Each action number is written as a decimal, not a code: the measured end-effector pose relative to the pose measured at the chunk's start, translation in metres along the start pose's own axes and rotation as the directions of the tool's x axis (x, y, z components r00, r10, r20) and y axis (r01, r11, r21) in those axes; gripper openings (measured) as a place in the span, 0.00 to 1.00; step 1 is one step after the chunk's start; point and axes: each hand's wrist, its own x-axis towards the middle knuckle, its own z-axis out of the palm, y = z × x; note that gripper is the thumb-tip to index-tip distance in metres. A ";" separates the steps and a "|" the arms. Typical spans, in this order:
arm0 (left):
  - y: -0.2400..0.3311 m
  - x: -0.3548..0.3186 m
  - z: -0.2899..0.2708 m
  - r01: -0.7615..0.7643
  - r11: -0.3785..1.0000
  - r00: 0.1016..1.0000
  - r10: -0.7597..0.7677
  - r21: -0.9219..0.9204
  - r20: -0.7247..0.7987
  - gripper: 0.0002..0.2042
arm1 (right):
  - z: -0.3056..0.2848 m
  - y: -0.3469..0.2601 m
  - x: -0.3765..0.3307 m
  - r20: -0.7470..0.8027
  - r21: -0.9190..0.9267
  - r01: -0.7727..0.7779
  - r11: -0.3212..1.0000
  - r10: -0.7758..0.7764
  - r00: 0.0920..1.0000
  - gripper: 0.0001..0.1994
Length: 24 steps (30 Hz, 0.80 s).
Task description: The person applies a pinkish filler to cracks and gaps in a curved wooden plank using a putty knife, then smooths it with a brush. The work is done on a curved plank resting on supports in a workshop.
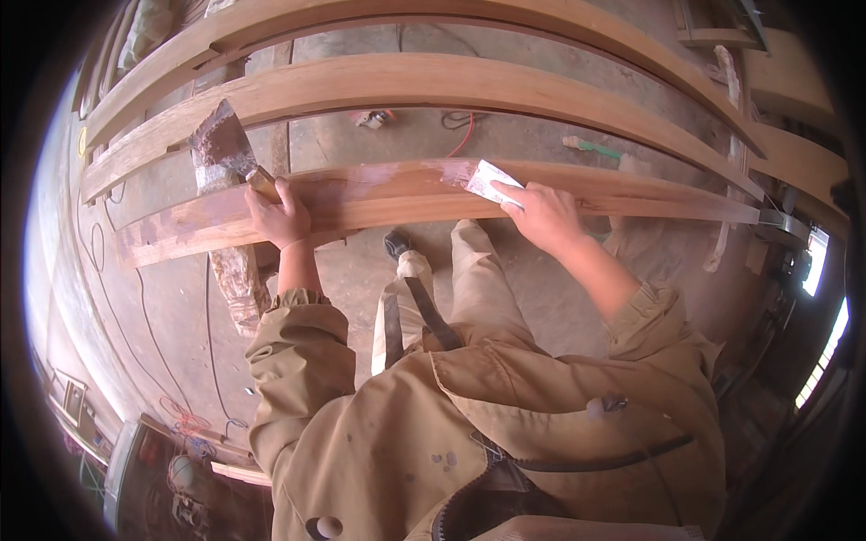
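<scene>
My left hand (280,215) is closed round the short wooden handle of a putty knife (223,140). Its broad blade points up and away, smeared with dark pinkish-brown filler. In my right hand (544,216) is a flat white scraper (490,182), its edge on the face of the nearest wooden beam (388,209). Pinkish filler patches mark that beam at its left part, around the middle and beside the scraper's edge. My left hand is over the beam's near side, left of the middle; whether it touches the wood I cannot tell.
Two more long beams (397,79) lie beyond the nearest one, resting on rough supports (239,288). On the concrete floor are a red cable (463,135), a small tool (373,118) and a green-handled object (595,149). Cords (144,307) run along the left. My legs are just below the beam.
</scene>
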 end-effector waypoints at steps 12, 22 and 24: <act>-0.002 -0.001 0.001 0.049 0.999 0.998 -0.049 -0.006 0.041 0.21 | -0.037 -0.019 0.025 0.240 -0.312 0.038 0.949 0.040 0.970 0.16; -0.002 0.000 0.002 0.037 0.999 0.998 -0.036 -0.014 0.048 0.21 | -0.041 -0.011 0.021 0.235 -0.221 -0.009 0.975 0.062 0.970 0.16; -0.002 0.000 0.001 0.041 0.999 0.998 -0.041 -0.005 0.046 0.20 | -0.048 0.004 0.011 0.215 -0.192 -0.088 0.977 0.129 0.968 0.17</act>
